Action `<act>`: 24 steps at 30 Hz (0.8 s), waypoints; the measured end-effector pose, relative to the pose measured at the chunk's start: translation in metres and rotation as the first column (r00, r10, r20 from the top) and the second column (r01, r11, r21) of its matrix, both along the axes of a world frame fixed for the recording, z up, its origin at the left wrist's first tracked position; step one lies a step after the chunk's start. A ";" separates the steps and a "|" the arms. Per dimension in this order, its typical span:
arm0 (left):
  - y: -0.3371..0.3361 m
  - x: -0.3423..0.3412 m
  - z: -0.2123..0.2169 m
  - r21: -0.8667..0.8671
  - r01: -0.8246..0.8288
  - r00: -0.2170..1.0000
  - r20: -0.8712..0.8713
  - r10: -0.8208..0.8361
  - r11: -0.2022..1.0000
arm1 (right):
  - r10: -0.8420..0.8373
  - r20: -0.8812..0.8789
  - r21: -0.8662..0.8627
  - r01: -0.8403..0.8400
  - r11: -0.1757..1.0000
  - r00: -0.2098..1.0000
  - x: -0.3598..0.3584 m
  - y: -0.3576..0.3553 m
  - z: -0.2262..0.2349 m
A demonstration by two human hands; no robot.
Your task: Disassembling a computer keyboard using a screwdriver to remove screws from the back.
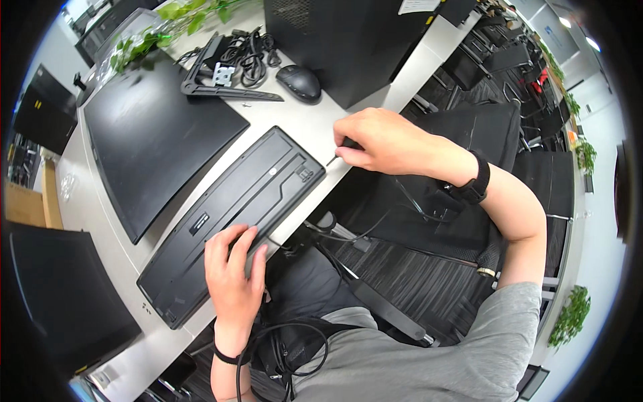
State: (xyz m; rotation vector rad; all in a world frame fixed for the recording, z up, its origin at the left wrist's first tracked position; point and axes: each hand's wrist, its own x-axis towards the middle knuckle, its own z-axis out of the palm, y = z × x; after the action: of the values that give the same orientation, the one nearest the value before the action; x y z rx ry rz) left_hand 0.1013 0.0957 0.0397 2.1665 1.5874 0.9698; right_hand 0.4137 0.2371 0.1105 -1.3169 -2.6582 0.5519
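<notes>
Right hand (370,137): fingers closed round a slim, dark-handled tool (350,143), its thin shaft pointing down beside the keyboard's right-hand corner. Left hand (234,273): loosely open, fingers curved, thumb apart, over the keyboard's near edge at six o'clock; firm contact cannot be confirmed. Long black plastic keyboard (251,194): underside up on the pale desk (298,224), right hand at its two o'clock. Dark rectangular label (199,224) on the underside: pale print, too small to read.
</notes>
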 end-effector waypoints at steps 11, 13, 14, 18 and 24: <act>0.044 0.056 -0.018 0.025 0.128 0.992 -0.012 -0.128 0.991 | -0.005 -0.018 -0.020 0.004 1.000 1.000 -0.005 -0.002 -0.003; 0.047 0.056 -0.022 0.025 0.140 0.990 0.016 -0.140 0.990 | 0.026 -0.013 0.017 -0.026 1.000 1.000 -0.006 -0.003 -0.003; 0.047 0.056 -0.024 0.027 0.137 0.990 0.018 -0.138 0.990 | 0.030 -0.016 0.012 -0.030 0.999 0.999 -0.008 -0.003 -0.004; 0.046 0.054 -0.028 0.030 0.126 0.991 0.039 -0.127 0.992 | 0.080 0.076 0.110 -0.088 0.990 0.994 -0.015 -0.006 -0.005; 0.045 0.056 -0.029 0.030 0.107 0.993 0.050 -0.109 0.994 | 0.061 0.258 0.197 -0.114 0.974 0.964 -0.026 -0.014 -0.002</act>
State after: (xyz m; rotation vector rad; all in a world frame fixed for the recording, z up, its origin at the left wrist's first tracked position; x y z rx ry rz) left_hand 0.1572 0.1409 0.0108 2.2024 1.4260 1.0104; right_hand 0.3872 0.2236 0.1083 -1.2871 -2.8900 0.1090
